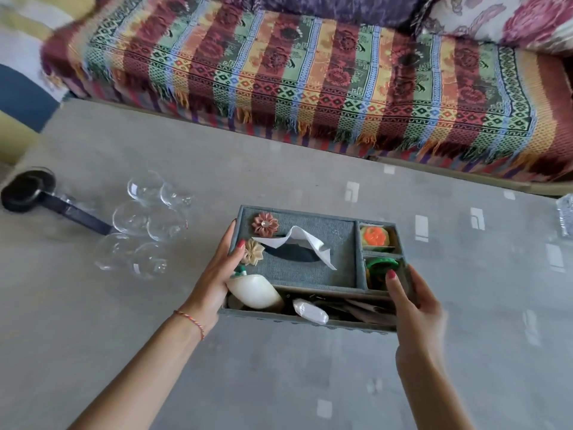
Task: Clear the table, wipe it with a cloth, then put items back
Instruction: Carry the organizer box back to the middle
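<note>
Grey felt organiser (310,268), tissue poking out of it, sits mid-table (248,383), gripped at its ends by the left hand (217,274) and right hand (409,302). Glasses (145,225) and a black pot (28,190) stand left of it, so clearing looks barely begun; wiping and returning remain.

I see a grey worktop (279,383) with pale rectangular marks. On it at nine o'clock stand six clear glasses (145,225), touching one another, a black-lidded jug (29,190) just beside them; a cut-glass piece (566,217) at three o'clock.
</note>
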